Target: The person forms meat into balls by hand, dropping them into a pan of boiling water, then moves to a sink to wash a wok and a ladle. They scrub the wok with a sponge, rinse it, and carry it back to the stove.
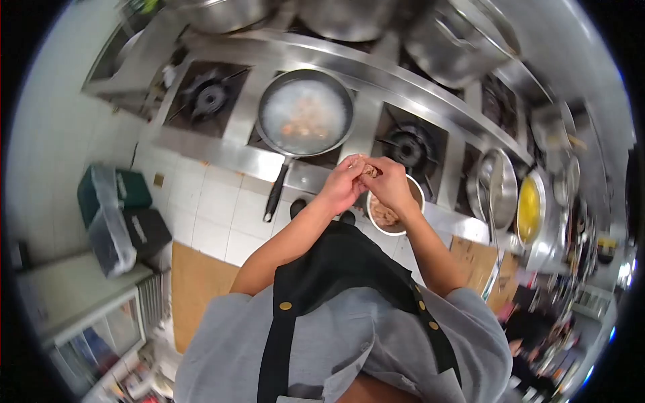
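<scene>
Steel bowl (421, 201) sat beneath the hands. Left hand (341, 187) and right hand (391, 185) pinched one pale-brown food piece (369, 171) between curled fingers.

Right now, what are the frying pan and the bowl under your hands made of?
Frying pan: dull grey metal, perhaps aluminium or steel; handle black, matte, probably plastic. Bowl under the held food piece: bright metal, likely stainless steel, by its shiny rim.

Grey short-sleeved shirt (349, 336), apparently black apron (336, 269).
</scene>
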`<state>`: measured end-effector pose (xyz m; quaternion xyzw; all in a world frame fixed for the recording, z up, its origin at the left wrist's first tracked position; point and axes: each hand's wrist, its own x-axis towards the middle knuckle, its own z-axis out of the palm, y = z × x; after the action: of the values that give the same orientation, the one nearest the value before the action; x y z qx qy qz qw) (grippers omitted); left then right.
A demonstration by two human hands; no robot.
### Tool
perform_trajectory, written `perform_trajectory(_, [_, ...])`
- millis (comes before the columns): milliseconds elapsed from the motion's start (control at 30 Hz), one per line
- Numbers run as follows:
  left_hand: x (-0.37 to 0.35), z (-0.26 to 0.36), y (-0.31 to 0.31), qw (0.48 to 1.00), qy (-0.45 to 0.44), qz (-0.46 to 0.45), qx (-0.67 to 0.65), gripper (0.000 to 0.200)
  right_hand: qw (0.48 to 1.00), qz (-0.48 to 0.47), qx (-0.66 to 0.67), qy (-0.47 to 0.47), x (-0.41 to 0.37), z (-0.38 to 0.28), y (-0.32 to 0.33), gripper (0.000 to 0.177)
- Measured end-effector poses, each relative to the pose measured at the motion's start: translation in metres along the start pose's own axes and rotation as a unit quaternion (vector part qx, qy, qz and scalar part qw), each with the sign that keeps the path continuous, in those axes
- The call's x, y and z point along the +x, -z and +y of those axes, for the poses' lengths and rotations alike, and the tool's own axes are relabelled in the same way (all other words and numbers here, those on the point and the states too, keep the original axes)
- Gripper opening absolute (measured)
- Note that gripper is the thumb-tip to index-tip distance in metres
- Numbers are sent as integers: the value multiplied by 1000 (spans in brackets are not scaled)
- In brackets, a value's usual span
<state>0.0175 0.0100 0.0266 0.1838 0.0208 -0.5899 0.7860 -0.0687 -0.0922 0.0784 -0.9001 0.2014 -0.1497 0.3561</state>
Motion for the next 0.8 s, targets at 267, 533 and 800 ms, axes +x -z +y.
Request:
perform_trajectory(267, [45, -72, -24, 930, 137, -14, 340, 16, 939, 225, 163, -202, -93, 49, 42, 32])
perform_trajectory(533, [56, -94, -33, 923, 215, -75, 309, 14, 896, 252, 223, -289, -138, 61, 66, 16])
perform_trajectory(800, [55, -101, -27, 899, 202, -110, 372, 7, 885, 226, 249, -321, -134, 64, 58, 15])
